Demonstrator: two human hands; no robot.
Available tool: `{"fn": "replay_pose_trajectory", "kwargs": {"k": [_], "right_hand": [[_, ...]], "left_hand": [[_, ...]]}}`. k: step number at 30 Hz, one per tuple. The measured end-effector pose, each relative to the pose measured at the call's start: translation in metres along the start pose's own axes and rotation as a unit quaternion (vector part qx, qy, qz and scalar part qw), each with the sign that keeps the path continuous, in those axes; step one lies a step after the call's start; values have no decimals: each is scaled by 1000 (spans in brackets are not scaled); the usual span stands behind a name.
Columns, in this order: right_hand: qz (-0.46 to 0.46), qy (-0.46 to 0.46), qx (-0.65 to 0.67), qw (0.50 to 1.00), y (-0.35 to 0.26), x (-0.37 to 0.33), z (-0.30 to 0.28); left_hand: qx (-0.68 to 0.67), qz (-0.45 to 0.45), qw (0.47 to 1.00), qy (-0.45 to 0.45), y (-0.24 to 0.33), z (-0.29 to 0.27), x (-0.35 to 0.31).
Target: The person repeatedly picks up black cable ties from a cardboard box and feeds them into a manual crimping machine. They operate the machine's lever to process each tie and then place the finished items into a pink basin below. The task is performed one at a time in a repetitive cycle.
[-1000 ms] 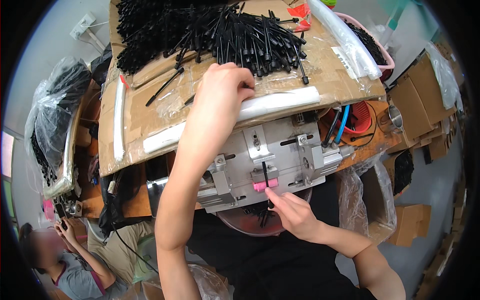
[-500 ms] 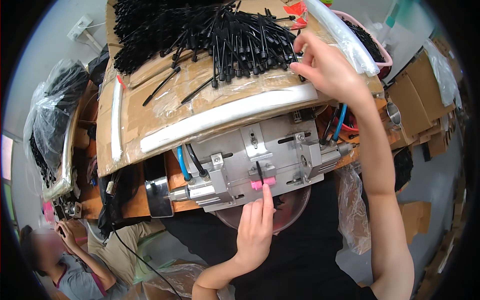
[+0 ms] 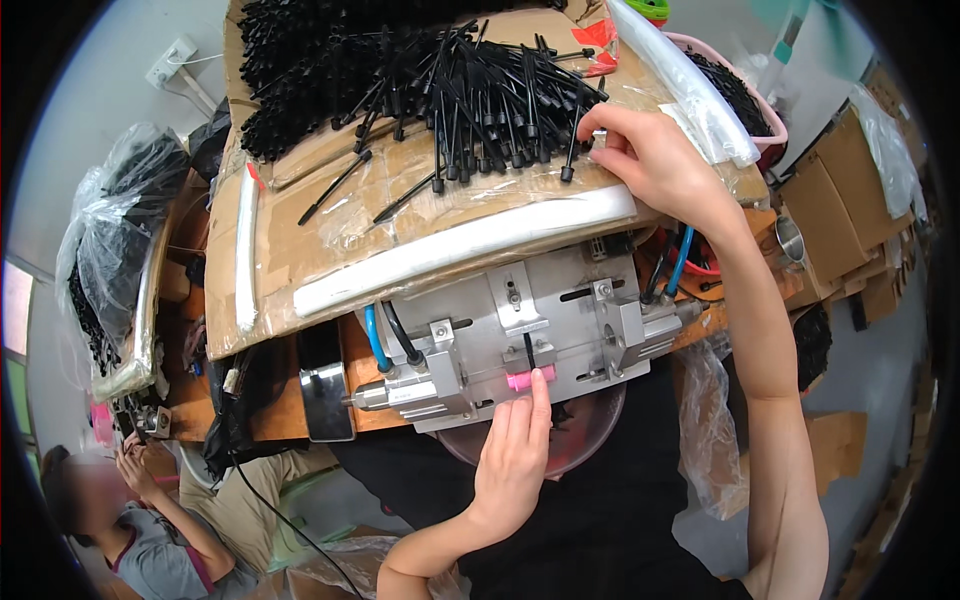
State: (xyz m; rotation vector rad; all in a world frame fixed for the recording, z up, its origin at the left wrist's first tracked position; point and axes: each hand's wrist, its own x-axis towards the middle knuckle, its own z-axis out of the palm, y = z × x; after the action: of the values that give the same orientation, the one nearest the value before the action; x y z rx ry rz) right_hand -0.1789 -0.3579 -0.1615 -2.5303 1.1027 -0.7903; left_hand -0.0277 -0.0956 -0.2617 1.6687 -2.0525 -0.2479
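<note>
My left hand has its index finger stretched out, its tip on a small pink block at the front of a metal fixture. The other fingers lie loosely bent together. A thin black stem runs across the fixture's central bracket to the pink block. At the far right, my right hand reaches over cardboard, thumb and index finger bent with a gap between their tips. Beside them lie black stems with knobbed ends, part of a loose pile; another stem is partly hidden behind the fingers.
White padding edges the cardboard above the fixture. Blue hoses and black hoses join the fixture. A clear bowl sits beneath it. A pink basket stands at the far right. A co-worker sits at lower left.
The view has shifted slightly, so the bench appears lower and further right. My right index finger and thumb have come down closer to the knobbed stems. My left fingertip stays at the pink block.
</note>
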Motion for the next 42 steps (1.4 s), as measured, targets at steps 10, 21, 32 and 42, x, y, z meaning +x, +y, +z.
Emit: {"fn": "replay_pose_trajectory", "kwargs": {"k": [10,21,32,42], "right_hand": [[-272,-37,-217,937,-19,7,8],[-109,6,163,981,-4,8,-16],[-6,95,399,912,-45,-60,-46],[-27,169,437,883,-59,-127,-28]], "left_hand": [[32,120,975,184,-60,-87,182],[-2,103,976,190,-76,-108,126],[-4,-25,998,55,4,4,-12],[81,-7,996,37,9,16,-3]]}}
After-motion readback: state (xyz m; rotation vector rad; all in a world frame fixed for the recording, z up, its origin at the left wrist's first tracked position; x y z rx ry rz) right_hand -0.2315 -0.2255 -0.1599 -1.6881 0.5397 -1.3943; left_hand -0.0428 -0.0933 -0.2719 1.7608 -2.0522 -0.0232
